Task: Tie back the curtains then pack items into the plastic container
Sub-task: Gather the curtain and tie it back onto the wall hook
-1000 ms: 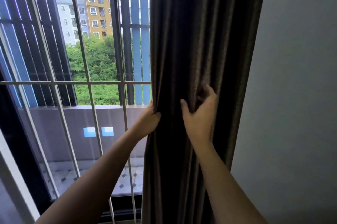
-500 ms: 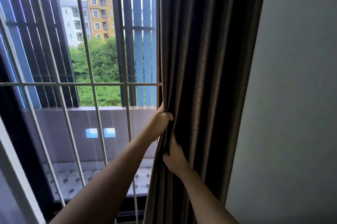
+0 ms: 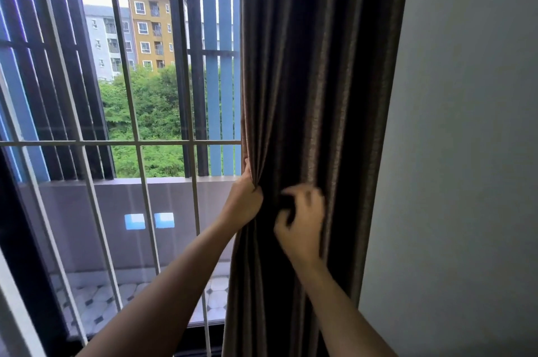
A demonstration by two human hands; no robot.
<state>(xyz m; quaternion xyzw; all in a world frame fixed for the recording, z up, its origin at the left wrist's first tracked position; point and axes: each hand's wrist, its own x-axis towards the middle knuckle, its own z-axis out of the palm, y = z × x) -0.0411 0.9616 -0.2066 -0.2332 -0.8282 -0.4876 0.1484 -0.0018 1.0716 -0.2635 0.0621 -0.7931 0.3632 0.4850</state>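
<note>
Brown curtain (image 3: 314,80) hangs bunched up between window bars (image 3: 136,153) and grey wall (image 3: 465,124). Your left hand (image 3: 244,201) grips curtain's left edge, fingers tucked behind cloth. Your right hand (image 3: 302,220) sits just beside it, on front of curtain, fingers curled in. Right hand looks blurry: cannot tell if it holds any cloth.

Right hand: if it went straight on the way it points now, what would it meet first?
The curtain: the right hand points into its gathered folds, right of the left hand gripping the curtain's edge. The hand is blurred, so it may already touch the fabric.
</note>
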